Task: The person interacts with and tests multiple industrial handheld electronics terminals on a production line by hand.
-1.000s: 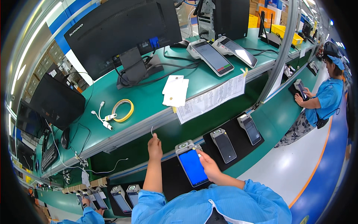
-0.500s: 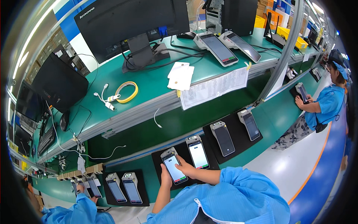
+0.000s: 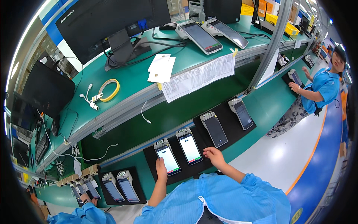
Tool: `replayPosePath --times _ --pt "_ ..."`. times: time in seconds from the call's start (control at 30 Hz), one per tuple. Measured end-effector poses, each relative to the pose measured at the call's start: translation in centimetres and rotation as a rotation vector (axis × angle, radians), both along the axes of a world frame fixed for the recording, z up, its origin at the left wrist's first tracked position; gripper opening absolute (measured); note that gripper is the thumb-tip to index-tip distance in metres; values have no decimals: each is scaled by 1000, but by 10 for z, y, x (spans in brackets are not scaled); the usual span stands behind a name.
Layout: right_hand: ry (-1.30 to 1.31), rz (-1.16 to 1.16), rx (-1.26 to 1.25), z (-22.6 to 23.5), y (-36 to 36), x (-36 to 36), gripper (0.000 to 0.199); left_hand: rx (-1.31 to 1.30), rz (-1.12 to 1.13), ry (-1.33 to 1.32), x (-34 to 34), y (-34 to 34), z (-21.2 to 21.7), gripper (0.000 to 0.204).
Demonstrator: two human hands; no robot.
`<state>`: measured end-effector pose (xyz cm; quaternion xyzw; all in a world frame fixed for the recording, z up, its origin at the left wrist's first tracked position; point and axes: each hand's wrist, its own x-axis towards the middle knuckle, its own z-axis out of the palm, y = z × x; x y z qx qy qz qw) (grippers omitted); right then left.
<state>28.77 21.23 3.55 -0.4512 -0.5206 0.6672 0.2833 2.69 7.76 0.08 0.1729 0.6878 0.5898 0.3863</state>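
Note:
My left hand (image 3: 161,171) is closed along the left edge of a handheld payment terminal (image 3: 168,159) with a lit white screen, its thumb beside the screen. My right hand (image 3: 215,156) hovers to the right, fingers loosely bent and nothing visible in them. Closest to it is a second lit payment terminal (image 3: 189,149), which it does not appear to touch. Both terminals sit at a black mat (image 3: 150,156). Farther right, two more terminals, one with a dark screen (image 3: 216,133) and one with a greyish screen (image 3: 243,115), rest on another mat.
Two terminals (image 3: 128,188) lie on a mat to the left, near a co-worker's hand (image 3: 86,198). The raised shelf holds a monitor (image 3: 115,26), white cards (image 3: 161,69), yellow tape (image 3: 109,90) and cables. A metal post (image 3: 271,46) stands right; another person (image 3: 319,89) works beyond.
My right hand has left the first terminal and moved right, past the second one. My left hand stays on the first. The view has shifted; the far-right person has raised a hand.

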Motion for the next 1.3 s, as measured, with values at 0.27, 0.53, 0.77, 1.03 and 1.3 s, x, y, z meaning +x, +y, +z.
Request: replayPosePath --times 0.27,0.53,0.77,1.03,1.3 --pt "-110 69 203 -30 14 -5 38 58 -39 111 13 -24 -6 49" --pt "-278 352 450 -25 11 -11 69 114 -12 -8 18 -32 -11 56" --pt "-259 357 403 -23 17 -12 73 142 -148 278 23 -37 -17 74" --pt "-278 323 430 -20 16 -14 75 151 -167 360 21 -33 -16 76" --pt "-276 320 432 -19 14 -17 72 125 -178 343 23 -35 -13 82"
